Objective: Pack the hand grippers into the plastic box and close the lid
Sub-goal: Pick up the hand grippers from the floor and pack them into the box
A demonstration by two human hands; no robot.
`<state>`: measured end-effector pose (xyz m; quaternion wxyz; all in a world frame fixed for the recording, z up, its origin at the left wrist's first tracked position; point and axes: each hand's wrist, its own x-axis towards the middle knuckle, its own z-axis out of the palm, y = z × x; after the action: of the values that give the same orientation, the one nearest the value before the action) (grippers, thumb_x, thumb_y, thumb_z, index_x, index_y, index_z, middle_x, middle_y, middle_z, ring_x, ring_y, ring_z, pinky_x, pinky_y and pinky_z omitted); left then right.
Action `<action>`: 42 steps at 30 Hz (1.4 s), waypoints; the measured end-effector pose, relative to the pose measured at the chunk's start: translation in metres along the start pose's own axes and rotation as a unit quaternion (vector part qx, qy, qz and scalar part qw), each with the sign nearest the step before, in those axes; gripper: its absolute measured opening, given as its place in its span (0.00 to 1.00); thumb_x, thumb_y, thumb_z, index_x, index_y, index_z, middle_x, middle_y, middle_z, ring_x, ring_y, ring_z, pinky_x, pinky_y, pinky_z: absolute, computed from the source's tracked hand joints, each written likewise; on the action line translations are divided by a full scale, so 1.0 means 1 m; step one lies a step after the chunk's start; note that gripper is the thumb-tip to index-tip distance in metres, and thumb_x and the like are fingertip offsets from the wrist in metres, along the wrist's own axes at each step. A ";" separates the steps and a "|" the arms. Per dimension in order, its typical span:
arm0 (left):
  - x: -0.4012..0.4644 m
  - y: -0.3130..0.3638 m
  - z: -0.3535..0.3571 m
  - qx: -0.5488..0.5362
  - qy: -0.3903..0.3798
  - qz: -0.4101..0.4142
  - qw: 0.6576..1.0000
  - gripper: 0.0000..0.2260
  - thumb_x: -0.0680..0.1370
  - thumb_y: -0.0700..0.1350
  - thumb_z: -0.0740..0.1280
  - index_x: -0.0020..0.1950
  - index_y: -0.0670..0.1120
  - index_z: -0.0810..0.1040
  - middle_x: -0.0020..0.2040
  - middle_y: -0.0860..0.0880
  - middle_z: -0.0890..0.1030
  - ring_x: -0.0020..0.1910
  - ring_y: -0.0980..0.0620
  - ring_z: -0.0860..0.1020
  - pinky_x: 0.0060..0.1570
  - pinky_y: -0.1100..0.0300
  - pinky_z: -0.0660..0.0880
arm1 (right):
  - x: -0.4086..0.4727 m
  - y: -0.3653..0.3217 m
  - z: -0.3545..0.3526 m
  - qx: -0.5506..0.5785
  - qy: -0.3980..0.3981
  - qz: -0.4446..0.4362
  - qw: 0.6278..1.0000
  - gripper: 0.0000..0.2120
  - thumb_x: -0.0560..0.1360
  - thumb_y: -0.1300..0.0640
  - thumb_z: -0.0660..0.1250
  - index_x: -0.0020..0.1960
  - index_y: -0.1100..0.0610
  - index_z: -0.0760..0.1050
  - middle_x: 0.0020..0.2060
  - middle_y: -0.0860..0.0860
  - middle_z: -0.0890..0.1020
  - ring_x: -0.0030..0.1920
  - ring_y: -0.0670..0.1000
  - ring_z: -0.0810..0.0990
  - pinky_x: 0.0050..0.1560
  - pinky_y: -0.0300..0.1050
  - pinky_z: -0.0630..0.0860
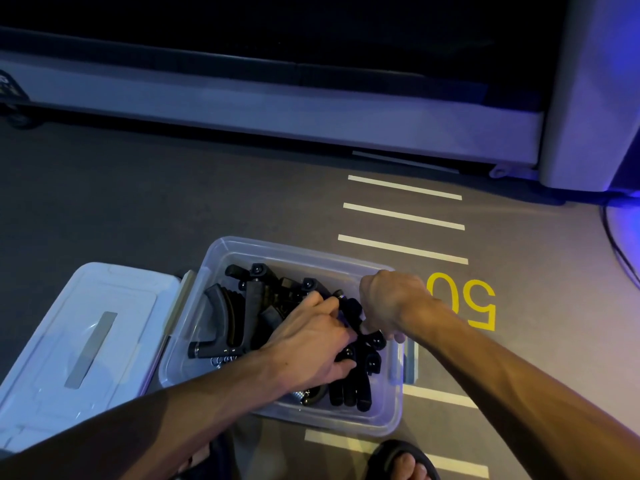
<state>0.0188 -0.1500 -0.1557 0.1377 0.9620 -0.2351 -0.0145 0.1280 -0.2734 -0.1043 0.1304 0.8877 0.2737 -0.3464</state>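
Note:
A clear plastic box [221,261] sits on the floor, filled with several black hand grippers [239,313] lying jumbled. My left hand [311,341] reaches into the box with fingers curled round black grippers near the middle. My right hand [388,303] is at the box's right rim, fingers curled down on a black gripper [353,310] between both hands. The white lid [86,341] lies flat on the floor to the left of the box, touching its left side.
Grey floor with white stripes [403,216] and a yellow "50" [478,303] to the right of the box. A treadmill-like base [277,112] runs across the back. My sandalled foot [401,460] is just in front of the box. A cable [620,244] lies far right.

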 end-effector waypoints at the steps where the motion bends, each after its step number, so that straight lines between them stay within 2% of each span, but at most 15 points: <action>1: 0.000 0.000 0.001 -0.001 0.002 0.000 1.000 0.15 0.72 0.63 0.67 0.46 0.54 0.83 0.41 0.57 0.80 0.47 0.54 0.66 0.47 0.57 0.58 | -0.001 0.000 -0.002 -0.010 0.004 -0.006 1.000 0.20 0.71 0.48 0.74 0.32 0.53 0.64 0.21 0.49 0.73 0.37 0.47 0.82 0.47 0.44 0.80; 3: -0.001 -0.001 0.001 0.003 0.005 0.002 1.000 0.15 0.72 0.64 0.67 0.46 0.54 0.83 0.39 0.57 0.80 0.47 0.54 0.66 0.46 0.56 0.58 | -0.002 0.002 -0.004 -0.026 -0.016 -0.016 0.999 0.20 0.69 0.49 0.75 0.31 0.53 0.66 0.16 0.48 0.72 0.33 0.46 0.79 0.45 0.43 0.80; 5: -0.001 0.000 0.001 0.008 0.009 0.005 1.000 0.15 0.72 0.64 0.68 0.45 0.54 0.82 0.39 0.57 0.80 0.47 0.54 0.66 0.46 0.57 0.58 | -0.004 0.003 -0.004 -0.041 -0.021 -0.020 0.999 0.18 0.67 0.51 0.77 0.33 0.55 0.68 0.16 0.46 0.73 0.35 0.49 0.78 0.39 0.41 0.76; 7: -0.001 0.000 0.002 0.009 0.009 0.006 1.000 0.14 0.70 0.63 0.70 0.45 0.54 0.83 0.37 0.58 0.80 0.47 0.54 0.67 0.46 0.57 0.59 | -0.005 -0.001 -0.001 -0.066 -0.001 -0.032 0.997 0.16 0.66 0.49 0.78 0.43 0.53 0.72 0.36 0.47 0.80 0.49 0.52 0.81 0.40 0.42 0.73; 9: -0.001 0.000 0.002 0.008 0.008 0.004 1.000 0.15 0.70 0.63 0.70 0.46 0.54 0.83 0.37 0.58 0.80 0.47 0.53 0.67 0.46 0.57 0.60 | -0.002 -0.006 0.005 -0.108 0.015 -0.031 0.994 0.27 0.67 0.46 0.79 0.61 0.52 0.73 0.56 0.50 0.80 0.59 0.54 0.80 0.44 0.46 0.71; 11: -0.002 -0.001 0.004 0.008 0.005 0.003 1.000 0.15 0.71 0.64 0.68 0.47 0.55 0.83 0.38 0.58 0.81 0.47 0.54 0.67 0.46 0.57 0.59 | 0.002 -0.006 0.010 -0.123 0.020 -0.033 0.992 0.33 0.67 0.44 0.79 0.66 0.53 0.71 0.62 0.51 0.78 0.62 0.55 0.79 0.45 0.46 0.70; 13: -0.003 -0.001 0.006 0.012 0.003 0.000 1.000 0.16 0.72 0.65 0.66 0.47 0.54 0.83 0.37 0.58 0.81 0.47 0.54 0.66 0.46 0.57 0.59 | 0.002 -0.001 0.009 -0.105 0.016 -0.035 0.994 0.32 0.66 0.43 0.78 0.65 0.52 0.72 0.61 0.51 0.79 0.60 0.54 0.79 0.45 0.45 0.70; 16: -0.003 -0.002 0.008 0.011 -0.004 -0.004 1.000 0.17 0.73 0.66 0.64 0.49 0.55 0.82 0.40 0.59 0.82 0.48 0.55 0.65 0.47 0.57 0.58 | -0.003 0.009 0.002 -0.016 0.027 -0.040 0.999 0.22 0.68 0.40 0.76 0.56 0.49 0.74 0.56 0.51 0.81 0.52 0.54 0.80 0.46 0.44 0.71; 20: -0.003 -0.002 0.008 0.010 -0.012 -0.009 1.000 0.19 0.75 0.66 0.61 0.52 0.55 0.82 0.44 0.58 0.83 0.49 0.55 0.64 0.48 0.56 0.58 | -0.002 0.004 0.004 -0.018 0.101 -0.078 0.992 0.23 0.73 0.38 0.69 0.65 0.45 0.73 0.58 0.54 0.79 0.59 0.58 0.79 0.52 0.47 0.73; 24: -0.003 0.000 0.005 0.000 -0.008 -0.009 1.000 0.18 0.75 0.65 0.62 0.52 0.54 0.82 0.43 0.58 0.84 0.49 0.55 0.64 0.49 0.56 0.56 | -0.001 -0.006 0.014 -0.106 0.063 -0.101 0.987 0.21 0.79 0.44 0.62 0.69 0.50 0.70 0.63 0.55 0.77 0.62 0.58 0.78 0.59 0.50 0.75; 27: -0.004 0.000 0.005 -0.001 -0.002 -0.008 1.000 0.18 0.75 0.64 0.64 0.54 0.55 0.82 0.45 0.58 0.84 0.51 0.55 0.65 0.50 0.57 0.56 | -0.001 -0.010 0.007 -0.126 0.062 -0.109 0.984 0.20 0.79 0.43 0.63 0.67 0.51 0.72 0.62 0.55 0.78 0.62 0.59 0.78 0.59 0.54 0.77; 32: -0.004 0.000 0.006 0.023 -0.007 -0.003 1.000 0.19 0.75 0.65 0.63 0.53 0.53 0.82 0.46 0.56 0.84 0.54 0.51 0.69 0.53 0.55 0.58 | 0.008 -0.011 -0.010 -0.095 0.037 -0.111 0.989 0.21 0.77 0.42 0.67 0.65 0.52 0.75 0.60 0.54 0.80 0.60 0.58 0.80 0.52 0.48 0.76; 36: -0.005 -0.001 0.007 0.017 -0.006 -0.010 1.000 0.20 0.75 0.66 0.61 0.54 0.54 0.82 0.45 0.58 0.84 0.51 0.54 0.66 0.51 0.56 0.57 | 0.014 -0.011 -0.006 -0.084 -0.011 -0.090 0.992 0.26 0.77 0.44 0.69 0.72 0.50 0.70 0.65 0.52 0.77 0.64 0.57 0.78 0.61 0.54 0.78; 38: -0.005 -0.002 0.008 0.019 -0.005 -0.011 1.000 0.20 0.75 0.66 0.61 0.54 0.55 0.82 0.44 0.58 0.84 0.50 0.54 0.66 0.51 0.56 0.57 | 0.014 -0.010 -0.002 -0.089 -0.003 -0.091 0.992 0.26 0.77 0.43 0.68 0.72 0.50 0.69 0.66 0.52 0.76 0.64 0.56 0.77 0.61 0.54 0.77; 42: -0.006 -0.002 0.010 0.012 -0.004 -0.009 1.000 0.20 0.75 0.66 0.61 0.54 0.55 0.82 0.43 0.59 0.83 0.49 0.55 0.65 0.50 0.56 0.57 | 0.007 -0.009 0.002 -0.108 0.035 -0.106 0.988 0.21 0.77 0.42 0.66 0.67 0.51 0.73 0.61 0.54 0.78 0.61 0.57 0.79 0.55 0.50 0.76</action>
<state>0.0137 -0.1483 -0.1658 0.1249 0.9657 -0.2268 -0.0169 0.1257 -0.2643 -0.1108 0.1786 0.8458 0.4065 -0.2956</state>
